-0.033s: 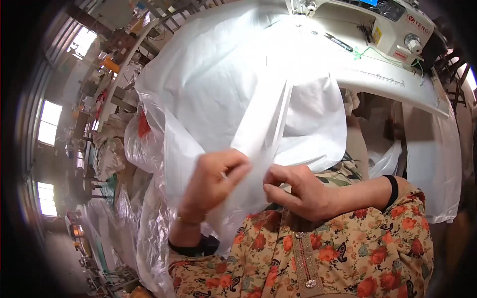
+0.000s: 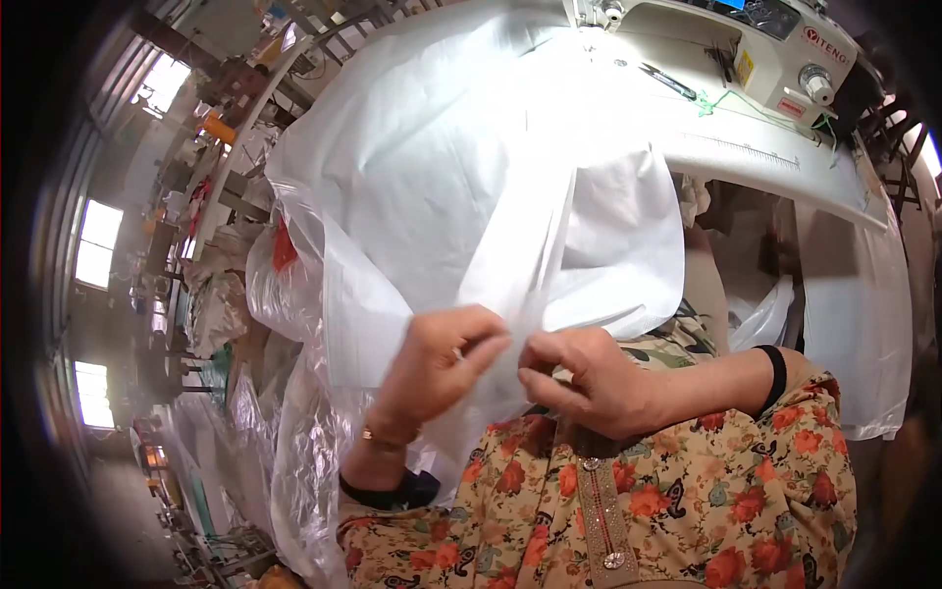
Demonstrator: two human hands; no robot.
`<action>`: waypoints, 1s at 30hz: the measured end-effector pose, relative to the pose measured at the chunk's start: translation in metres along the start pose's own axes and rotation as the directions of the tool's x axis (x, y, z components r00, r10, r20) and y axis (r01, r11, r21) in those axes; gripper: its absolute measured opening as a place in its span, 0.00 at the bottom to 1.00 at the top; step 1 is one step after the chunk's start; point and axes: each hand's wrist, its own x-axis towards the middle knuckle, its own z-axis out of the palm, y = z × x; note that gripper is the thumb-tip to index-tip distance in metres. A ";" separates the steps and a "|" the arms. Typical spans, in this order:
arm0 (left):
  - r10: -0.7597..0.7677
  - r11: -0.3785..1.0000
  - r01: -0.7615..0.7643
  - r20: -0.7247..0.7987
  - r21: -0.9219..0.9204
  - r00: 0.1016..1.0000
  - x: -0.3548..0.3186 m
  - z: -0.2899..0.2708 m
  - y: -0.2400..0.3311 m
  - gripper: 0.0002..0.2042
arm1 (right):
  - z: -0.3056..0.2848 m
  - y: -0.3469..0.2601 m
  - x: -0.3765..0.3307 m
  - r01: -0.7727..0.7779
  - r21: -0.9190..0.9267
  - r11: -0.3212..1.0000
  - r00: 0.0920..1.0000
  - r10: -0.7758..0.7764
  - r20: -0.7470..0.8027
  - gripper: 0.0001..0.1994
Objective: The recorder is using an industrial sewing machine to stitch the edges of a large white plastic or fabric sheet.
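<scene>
So your white cloth (image 2: pixel 422 206) is spread across the worktop (image 2: pixel 834 191) just below the sewing machine (image 2: pixel 780 59), under a super bright light, and hangs down toward your lap. Your left hand (image 2: pixel 442 363) and right hand (image 2: pixel 594 378) are near each other at its lower part, thumbs and fingers curled in with narrow gaps. It's kinda blurry there, so I can't tell if either one's actually pinching the cloth. You've also got a black tool (image 2: pixel 669 81) next to some green thread (image 2: pixel 708 102), plus clear plastic (image 2: pixel 299 471) bunched on your left.
</scene>
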 end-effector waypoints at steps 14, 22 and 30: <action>-0.247 0.742 0.152 -0.055 -0.653 0.967 -0.014 0.066 -0.024 0.08 | -0.003 0.020 -0.003 0.303 -0.545 0.782 0.923 -0.099 0.371 0.09; -0.333 0.721 0.198 -0.082 -0.664 0.940 -0.015 0.064 -0.027 0.06 | -0.086 0.057 -0.037 -0.068 -0.477 0.876 0.724 -0.285 -0.628 0.13; -0.284 0.769 0.187 -0.065 -0.611 0.957 -0.005 0.037 -0.009 0.06 | -0.081 0.087 -0.075 -0.642 0.470 0.605 0.535 0.793 -0.291 0.13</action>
